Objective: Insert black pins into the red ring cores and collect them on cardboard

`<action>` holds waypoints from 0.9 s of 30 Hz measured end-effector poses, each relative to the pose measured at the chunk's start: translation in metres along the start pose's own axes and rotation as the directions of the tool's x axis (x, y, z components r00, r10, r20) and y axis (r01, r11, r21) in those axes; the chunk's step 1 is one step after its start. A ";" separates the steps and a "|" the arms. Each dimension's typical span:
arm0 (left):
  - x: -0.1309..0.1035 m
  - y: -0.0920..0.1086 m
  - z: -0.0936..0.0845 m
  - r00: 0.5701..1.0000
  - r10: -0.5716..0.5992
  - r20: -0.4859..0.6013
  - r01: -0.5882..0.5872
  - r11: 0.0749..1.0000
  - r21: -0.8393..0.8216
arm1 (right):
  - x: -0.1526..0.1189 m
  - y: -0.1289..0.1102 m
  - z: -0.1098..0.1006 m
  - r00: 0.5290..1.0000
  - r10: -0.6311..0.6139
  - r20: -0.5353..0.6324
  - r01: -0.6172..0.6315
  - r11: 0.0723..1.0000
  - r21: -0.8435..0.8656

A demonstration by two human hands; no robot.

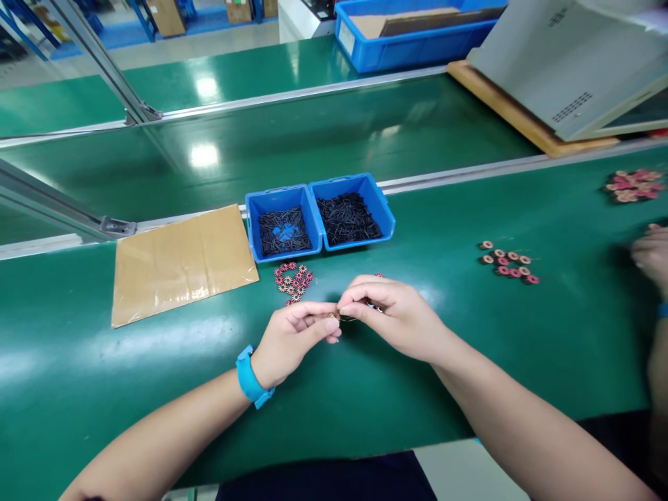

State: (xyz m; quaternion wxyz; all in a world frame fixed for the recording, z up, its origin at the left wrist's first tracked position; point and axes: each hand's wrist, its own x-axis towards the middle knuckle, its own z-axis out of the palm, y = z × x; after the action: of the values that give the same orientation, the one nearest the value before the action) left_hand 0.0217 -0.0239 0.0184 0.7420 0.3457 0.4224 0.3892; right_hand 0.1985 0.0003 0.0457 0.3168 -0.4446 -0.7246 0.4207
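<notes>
My left hand (297,337), with a blue band at the wrist, pinches a small copper-coloured coil (335,317) between thumb and fingers. My right hand (389,309) meets it from the right, its thumb and forefinger closed at the coil's thin wire. The fingers partly hide the coil. Just beyond my left hand lies a cluster of small red and copper rings (295,280). A few more pieces show behind my right hand, mostly covered. Behind them stand two blue bins, the left one (255,240) and the right one (387,219), both holding short black pieces.
Flat cardboard (182,268) lies at the left on the green table (156,390). More coils (509,264) and a further pile (634,186) are at the right, near another person's hand (652,254). A metal frame (219,102), grey cabinet (579,69) and large blue bin (417,52) stand behind.
</notes>
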 end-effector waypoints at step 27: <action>0.026 -0.016 0.019 0.890 0.382 0.251 -0.320 0.130 0.938 | 0.003 0.012 -0.036 0.832 0.281 -0.479 -0.068 0.907 0.415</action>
State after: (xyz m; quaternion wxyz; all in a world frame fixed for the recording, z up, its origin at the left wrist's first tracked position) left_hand 0.0520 -0.0116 0.0032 0.2428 0.8063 0.4951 0.2139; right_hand 0.2316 0.0182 0.0518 0.5431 -0.5382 -0.4687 0.4424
